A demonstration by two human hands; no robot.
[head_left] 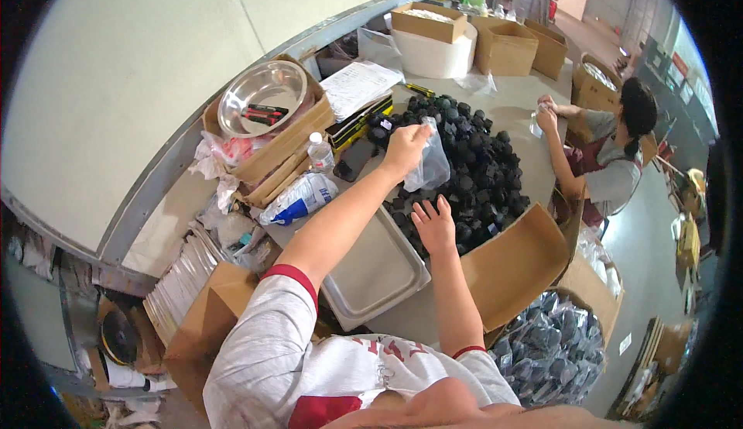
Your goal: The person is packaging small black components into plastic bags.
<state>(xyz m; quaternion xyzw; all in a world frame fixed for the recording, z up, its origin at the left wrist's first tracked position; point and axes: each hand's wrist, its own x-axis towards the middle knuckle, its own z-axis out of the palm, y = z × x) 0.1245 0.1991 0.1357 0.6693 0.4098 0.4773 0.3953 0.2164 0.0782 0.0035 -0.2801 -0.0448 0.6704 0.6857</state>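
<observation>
My left hand (pixel 405 150) pinches the upper edge of a clear plastic bag (pixel 433 167), which hangs over a big heap of small black parts (pixel 487 166). Whether anything lies in the bag I cannot tell. Lower down, my right hand (pixel 435 226) is empty with its fingers spread, at the near edge of the heap. Between my forearms a shallow metal tray (pixel 375 270) rests on the table.
Left of the heap are a bottle (pixel 320 152), a dark phone (pixel 354 159) and a steel bowl (pixel 263 97) on a cardboard box. An open carton (pixel 515 262) and a box of bagged dark parts (pixel 553 344) stand right. A co-worker (pixel 611 150) sits across.
</observation>
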